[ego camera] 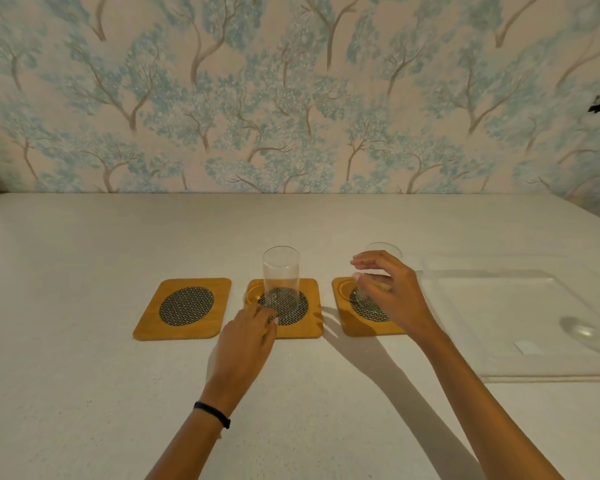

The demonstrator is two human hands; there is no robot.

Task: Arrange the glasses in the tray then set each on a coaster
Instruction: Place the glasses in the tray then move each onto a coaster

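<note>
Three square wooden coasters with round mesh centres lie in a row. The left coaster [182,309] is bare. A tall clear glass [280,277] stands upright on the middle coaster [310,320]. My left hand [248,336] rests with its fingertips on that coaster's front left part, just short of the glass. My right hand [392,292] curls around a second clear glass [385,252], whose base sits on the right coaster [347,317]. A clear tray [499,341] lies to the right.
The white table [84,393] ends at a wall with blue tree wallpaper. Inside the tray's right end sits a round clear shape [582,332] that I cannot identify, with a small pale label beside it.
</note>
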